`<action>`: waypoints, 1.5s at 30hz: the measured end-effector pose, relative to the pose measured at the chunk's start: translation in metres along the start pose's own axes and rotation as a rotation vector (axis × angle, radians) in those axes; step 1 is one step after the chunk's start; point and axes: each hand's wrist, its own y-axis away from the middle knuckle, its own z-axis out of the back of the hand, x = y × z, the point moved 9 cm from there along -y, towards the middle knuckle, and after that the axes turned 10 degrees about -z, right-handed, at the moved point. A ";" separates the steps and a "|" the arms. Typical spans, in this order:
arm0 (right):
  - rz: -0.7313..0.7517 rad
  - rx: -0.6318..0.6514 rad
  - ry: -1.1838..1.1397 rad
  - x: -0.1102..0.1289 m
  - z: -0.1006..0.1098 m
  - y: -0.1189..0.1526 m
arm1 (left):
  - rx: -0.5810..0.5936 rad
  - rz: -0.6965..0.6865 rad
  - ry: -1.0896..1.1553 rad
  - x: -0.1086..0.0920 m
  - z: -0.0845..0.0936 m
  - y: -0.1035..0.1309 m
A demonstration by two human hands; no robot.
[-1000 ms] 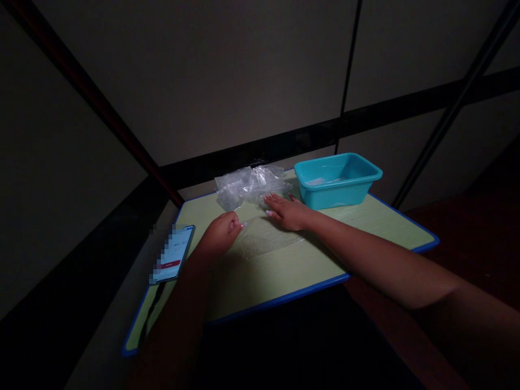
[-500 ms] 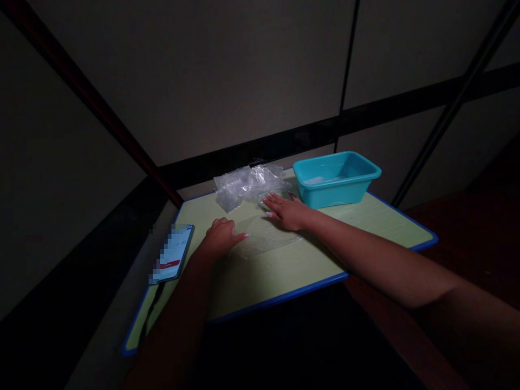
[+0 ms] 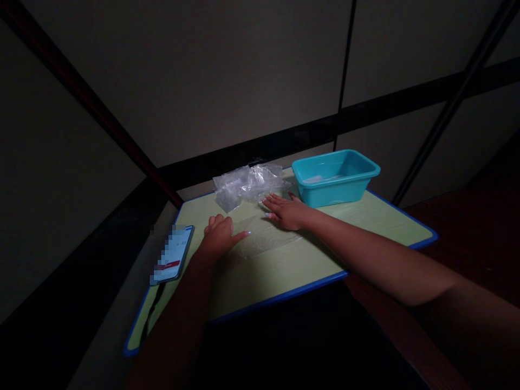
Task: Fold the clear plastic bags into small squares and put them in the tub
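Note:
A clear plastic bag (image 3: 264,242) lies flat on the small yellow-green table (image 3: 280,273). At its left end rests my left hand (image 3: 219,236), fingers bent over and thumb stretched out to the side, apart from them. My right hand (image 3: 287,212) lies palm down with fingers spread over the bag's upper right part. Just beyond its fingertips is a crumpled heap of clear plastic bags (image 3: 249,184). A turquoise plastic basin (image 3: 335,190) stands right beside my right hand, with something pale inside that I cannot make out.
A phone (image 3: 174,254) with a lit screen lies at the table's left edge, a black strap or cable (image 3: 152,311) running below it. The table has a blue rim (image 3: 280,297). Behind it rises a dark panelled wall (image 3: 252,81).
Left fingers have shifted very slightly away from me, with the thumb still out. My right hand, the bags and the basin look the same.

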 end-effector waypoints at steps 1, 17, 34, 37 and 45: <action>0.001 0.005 0.004 0.000 0.000 0.000 | 0.001 0.007 -0.008 0.001 -0.001 0.000; 0.008 0.022 0.010 0.002 -0.001 0.002 | -0.160 0.041 0.041 0.002 0.010 0.000; -0.007 0.027 -0.010 0.001 0.000 0.001 | 0.122 -0.334 0.343 -0.051 0.019 0.021; -0.003 0.011 -0.016 0.001 0.001 0.001 | 0.198 -0.260 0.261 -0.048 0.013 0.025; 0.010 0.013 -0.022 0.001 -0.001 -0.001 | 0.305 -0.348 0.160 -0.066 0.012 0.035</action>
